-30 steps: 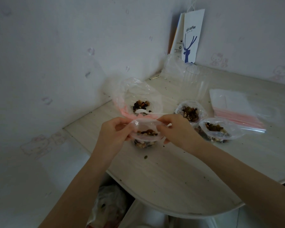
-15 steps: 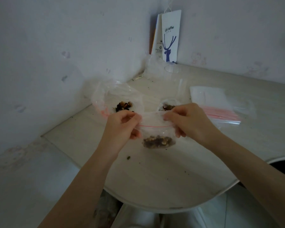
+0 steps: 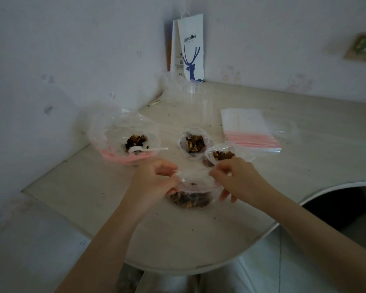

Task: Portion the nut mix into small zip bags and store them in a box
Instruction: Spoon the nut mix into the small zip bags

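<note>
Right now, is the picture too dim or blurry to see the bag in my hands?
Head view: dim, bluish light, little glare; the bag, pinched by left hand and right hand, looks soft, yet its nuts show; head view's wide angle bends the table rim.

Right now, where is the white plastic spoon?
In the head view, the white plastic spoon lies left of centre across the large clear pink-zip bag, beyond the left hand.
</note>
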